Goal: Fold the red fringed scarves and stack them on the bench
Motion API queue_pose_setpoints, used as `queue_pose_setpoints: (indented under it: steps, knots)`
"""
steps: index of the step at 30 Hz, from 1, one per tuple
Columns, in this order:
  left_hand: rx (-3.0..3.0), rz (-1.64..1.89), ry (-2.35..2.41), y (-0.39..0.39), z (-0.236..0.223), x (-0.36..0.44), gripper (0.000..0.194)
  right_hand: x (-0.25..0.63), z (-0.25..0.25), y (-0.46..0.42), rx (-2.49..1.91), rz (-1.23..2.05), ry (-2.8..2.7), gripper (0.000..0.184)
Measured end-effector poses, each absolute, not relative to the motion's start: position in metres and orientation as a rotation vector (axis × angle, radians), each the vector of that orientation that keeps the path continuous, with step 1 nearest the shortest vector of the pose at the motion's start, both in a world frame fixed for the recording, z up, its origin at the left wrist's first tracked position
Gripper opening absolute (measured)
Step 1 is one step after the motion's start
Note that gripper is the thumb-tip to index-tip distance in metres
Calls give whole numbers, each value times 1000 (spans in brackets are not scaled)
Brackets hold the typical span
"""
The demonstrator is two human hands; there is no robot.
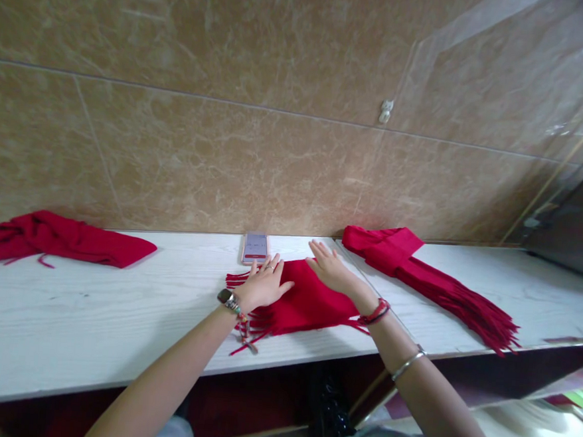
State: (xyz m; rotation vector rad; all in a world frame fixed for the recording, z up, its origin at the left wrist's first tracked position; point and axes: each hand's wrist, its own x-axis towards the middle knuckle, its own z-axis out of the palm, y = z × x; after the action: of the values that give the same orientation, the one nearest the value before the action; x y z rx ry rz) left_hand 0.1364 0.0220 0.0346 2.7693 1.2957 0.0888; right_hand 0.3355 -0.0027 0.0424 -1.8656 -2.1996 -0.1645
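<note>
Red scarf (315, 307) lying flat on the near side of the phone and off to its right, and neither grip is actually grasping it. Left hand (265, 287) is palm-down with fingers loosely spread, resting on the scarf just nearer than the phone; right hand (331, 270) is flat too, out to the phone's right over the scarf's far edge, though I can't tell whether that palm is really pressing down. Fringe (264, 323) spills out messily nearer than the phone, right by the left wrist. That's my main worry tbh: the beaded bracelet (241, 316) hangs by those strands, so lifting that arm could snag a few and drag the cloth crooked. Also, with nothing pinched, a sideways push from one palm could ruck the fabric up or skew the edges. And the left fingertips are so close to the phone (256, 244) that one long stroke away from the body could bump it into the wall (200, 159) right behind it. Farther out on the white table (89, 324), a crumpled red bundle (88, 239) sits well left of the phone, and a folded fringed scarf (399, 252) lies to its right, tassels reaching the front edge.
</note>
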Motion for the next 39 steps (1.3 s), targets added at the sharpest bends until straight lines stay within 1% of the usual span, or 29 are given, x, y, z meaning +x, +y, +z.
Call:
queue_pose_setpoints:
  steps: [2,6,12,16,20,22,24,27,30,35,39]
  knots:
    - [2738,18,1282,22,31,140,72,319,33,-8,-1762,-191,-2289,52]
    - [2677,-95,1258,24,21,140,76,311,9,-14,-1741,-197,-2420,48]
    - [2701,-95,1250,24,22,136,76,338,-2,-9,-1745,-243,-2396,49]
    - [2690,-126,1240,21,29,136,75,359,-7,-6,-1822,-160,-2358,46]
    - [2673,-169,1255,18,38,132,73,378,-3,-6,-1983,8,-2274,41]
    - [2666,-211,1282,17,44,127,71,384,8,-5,-2035,15,-2216,42]
    - [2652,-281,1301,17,52,120,70,385,23,-4,-2046,-20,-2176,45]
    - [2645,-379,1348,18,67,107,64,374,46,-2,-1969,-72,-2146,54]
    - [2645,-376,1466,18,82,97,53,345,56,-4,-1797,-46,-2234,60]
    - [2634,-341,1553,15,94,94,51,289,39,-12,-1870,101,-2429,66]
    - [2681,-390,1477,12,93,95,46,269,24,-13,-1885,26,-2417,65]
